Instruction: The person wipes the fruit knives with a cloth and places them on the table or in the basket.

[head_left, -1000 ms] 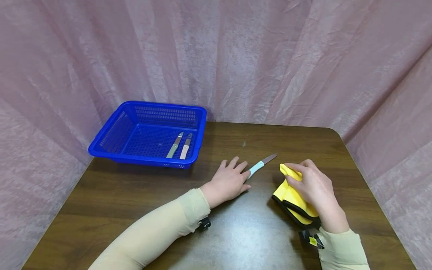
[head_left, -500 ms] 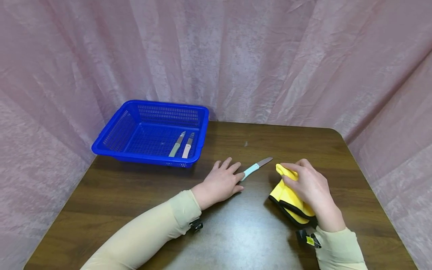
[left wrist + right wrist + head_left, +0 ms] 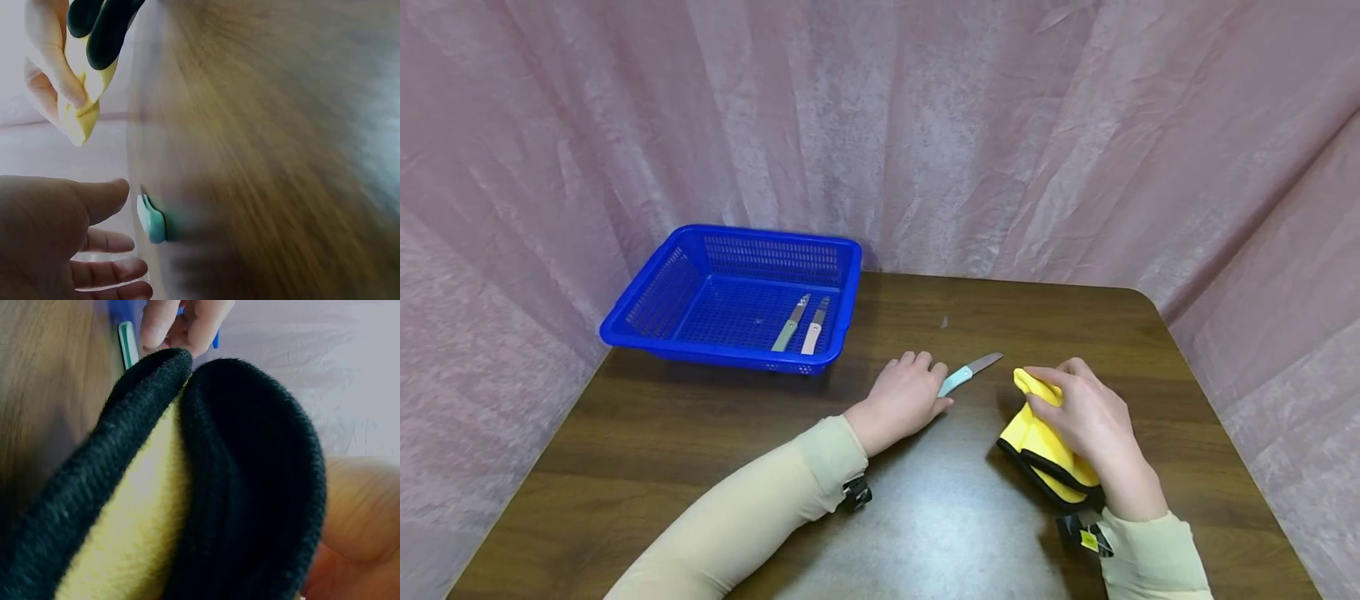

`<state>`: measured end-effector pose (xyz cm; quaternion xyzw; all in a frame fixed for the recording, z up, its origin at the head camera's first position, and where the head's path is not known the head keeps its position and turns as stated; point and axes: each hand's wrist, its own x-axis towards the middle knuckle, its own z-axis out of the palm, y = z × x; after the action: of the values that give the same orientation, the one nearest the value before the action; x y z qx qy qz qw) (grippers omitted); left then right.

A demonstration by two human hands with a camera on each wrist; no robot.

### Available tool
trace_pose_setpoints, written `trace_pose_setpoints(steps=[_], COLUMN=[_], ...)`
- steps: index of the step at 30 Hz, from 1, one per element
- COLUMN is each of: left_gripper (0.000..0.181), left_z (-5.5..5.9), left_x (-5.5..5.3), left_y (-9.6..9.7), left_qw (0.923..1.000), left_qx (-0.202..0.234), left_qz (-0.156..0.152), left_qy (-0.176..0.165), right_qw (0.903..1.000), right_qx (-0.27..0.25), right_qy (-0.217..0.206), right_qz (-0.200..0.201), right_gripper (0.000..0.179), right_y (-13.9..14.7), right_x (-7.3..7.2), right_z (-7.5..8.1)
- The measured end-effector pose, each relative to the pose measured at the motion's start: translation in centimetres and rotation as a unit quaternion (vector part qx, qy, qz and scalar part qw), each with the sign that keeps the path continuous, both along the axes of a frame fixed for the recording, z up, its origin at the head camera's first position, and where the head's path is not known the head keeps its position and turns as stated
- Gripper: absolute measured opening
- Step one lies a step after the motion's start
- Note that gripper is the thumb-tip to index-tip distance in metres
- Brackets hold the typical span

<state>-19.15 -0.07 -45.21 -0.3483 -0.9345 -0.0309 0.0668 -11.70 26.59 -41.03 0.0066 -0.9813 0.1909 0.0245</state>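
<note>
A small knife [image 3: 958,381] with a pale turquoise handle and a steel blade lies on the wooden table, its blade pointing to the back right. Over the end of its handle is my left hand [image 3: 902,396], palm down with fingers slightly bent. In the left wrist view the thumb and fingers stand apart, close beside the turquoise handle [image 3: 152,222]. My right hand [image 3: 1093,417] pinches a folded yellow cloth [image 3: 1037,433] with black edging between thumb and fingers, to the right of the knife. The cloth's black edges [image 3: 250,456] fill much of the right wrist view.
A blue plastic basket [image 3: 730,357] stands at the back left of the table. Inside it lie two similar knives, one with a green handle [image 3: 785,335] and one with a pale pink handle [image 3: 811,337]. A pink curtain [image 3: 880,133] hangs behind the table.
My left hand's spread fingers have drawn in and bent near the knife handle. The knife has shifted slightly toward the left. My right hand still pinches the cloth in about the same place.
</note>
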Motion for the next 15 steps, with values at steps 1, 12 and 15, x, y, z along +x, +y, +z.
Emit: trace_pose_setpoints(steps=[1, 12, 15], left_gripper=[0.039, 0.045, 0.045], left_z=[-0.1, -0.4, -0.5], left_x=[-0.1, -0.5, -0.6], left_y=[0.2, 2.0, 2.3], left_qw=[1.0, 0.9992, 0.999], left_qx=[-0.002, -0.023, -0.029], left_qz=[0.005, 0.032, 0.035], left_qy=[-0.001, -0.011, -0.006], right_qw=[1.0, 1.0, 1.0], right_qx=[-0.001, -0.004, -0.005], right_qy=[0.0, 0.002, 0.004], right_qz=[0.0, -0.005, -0.006], right_gripper=[0.046, 0.046, 0.046], right_y=[0.1, 0.4, 0.4], right_x=[0.0, 0.1, 0.1], right_z=[-0.1, -0.2, -0.2])
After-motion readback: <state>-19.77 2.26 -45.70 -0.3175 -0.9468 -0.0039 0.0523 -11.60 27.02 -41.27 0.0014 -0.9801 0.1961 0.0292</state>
